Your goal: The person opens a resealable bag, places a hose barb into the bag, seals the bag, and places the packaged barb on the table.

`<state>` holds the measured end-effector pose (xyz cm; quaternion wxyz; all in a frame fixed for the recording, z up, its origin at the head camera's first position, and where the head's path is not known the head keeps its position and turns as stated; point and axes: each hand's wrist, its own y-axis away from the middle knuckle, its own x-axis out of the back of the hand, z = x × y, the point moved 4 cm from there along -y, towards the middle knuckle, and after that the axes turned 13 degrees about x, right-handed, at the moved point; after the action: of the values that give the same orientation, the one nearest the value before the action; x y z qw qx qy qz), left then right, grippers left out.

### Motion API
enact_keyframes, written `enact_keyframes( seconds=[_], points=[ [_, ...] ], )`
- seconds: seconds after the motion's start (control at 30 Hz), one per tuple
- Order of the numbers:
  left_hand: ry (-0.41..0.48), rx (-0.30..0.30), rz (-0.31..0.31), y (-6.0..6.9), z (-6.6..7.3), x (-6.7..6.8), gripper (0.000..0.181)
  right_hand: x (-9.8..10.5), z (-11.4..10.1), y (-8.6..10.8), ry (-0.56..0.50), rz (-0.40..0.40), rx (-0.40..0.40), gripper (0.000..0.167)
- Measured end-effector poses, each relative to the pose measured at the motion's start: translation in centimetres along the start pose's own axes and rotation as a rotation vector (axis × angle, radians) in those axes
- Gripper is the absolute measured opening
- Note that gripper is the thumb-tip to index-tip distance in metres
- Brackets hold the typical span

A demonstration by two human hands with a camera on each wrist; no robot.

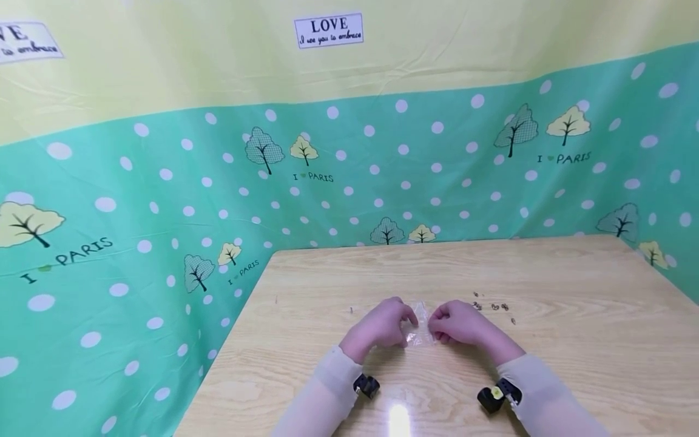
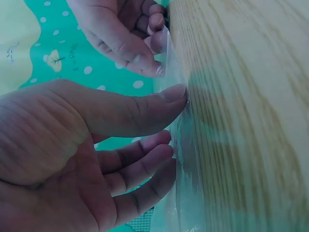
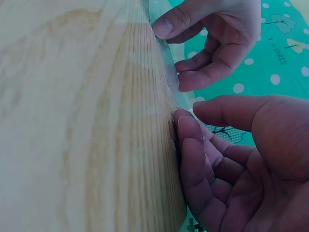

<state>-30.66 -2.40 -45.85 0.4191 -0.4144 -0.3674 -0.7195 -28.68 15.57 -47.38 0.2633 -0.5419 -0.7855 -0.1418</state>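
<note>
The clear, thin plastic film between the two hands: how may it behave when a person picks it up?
The clear, thin plastic film would probably bend or crumple, because wrinkles show across it. It is likely light for its size, since the pale wood-grain table shows through it. Its bright reflections suggest it may be slightly slippery.
</note>
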Motion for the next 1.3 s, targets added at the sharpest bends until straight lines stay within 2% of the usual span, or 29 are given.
enact_keyframes(
  seconds=[0.23, 0.4, 0.57, 0.67, 0.83, 0.93, 1.13, 1.23, 1.3],
  points=[
    [0.023, -0.015, -0.025, -0.2, -0.4, 0.0, 0.041, -0.2, 0.3, -0.1, -0.05, 0.008, 0.015, 0.011],
    [0.067, -0.015, -0.029, -0.5, -0.7, -0.1, 0.028, -0.5, 0.4, -0.1, -0.039, 0.023, 0.0, 0.009],
    [0.122, -0.022, -0.003, -0.6, -0.1, 0.1, 0.022, -0.7, 0.2, -0.1, -0.063, 0.045, 0.008, 0.01],
    [0.141, -0.025, 0.004, -0.7, 0.3, 0.0, 0.022, -0.7, 0.1, -0.1, -0.076, 0.067, 0.019, 0.018],
    [0.168, 0.023, -0.01, -0.8, 0.5, -0.4, 0.024, -0.7, 0.0, -0.2, -0.086, 0.089, 0.012, 0.04],
    [0.182, 0.04, -0.012, -0.8, 0.5, -0.4, 0.025, -0.8, 0.0, -0.3, -0.097, 0.088, -0.007, 0.047],
    [0.236, 0.034, 0.004, -0.9, 0.2, -0.3, 0.014, -1.0, 0.1, -0.3, -0.1, 0.087, -0.024, 0.045],
    [0.29, 0.045, -0.001, -1.0, 0.1, -0.3, 0.005, -1.0, 0.0, -0.3, -0.108, 0.087, -0.016, 0.042],
    [0.323, 0.06, -0.011, -1.1, 0.1, -0.4, 0.006, -1.0, 0.0, -0.2, -0.108, 0.086, -0.01, 0.041]
  ],
)
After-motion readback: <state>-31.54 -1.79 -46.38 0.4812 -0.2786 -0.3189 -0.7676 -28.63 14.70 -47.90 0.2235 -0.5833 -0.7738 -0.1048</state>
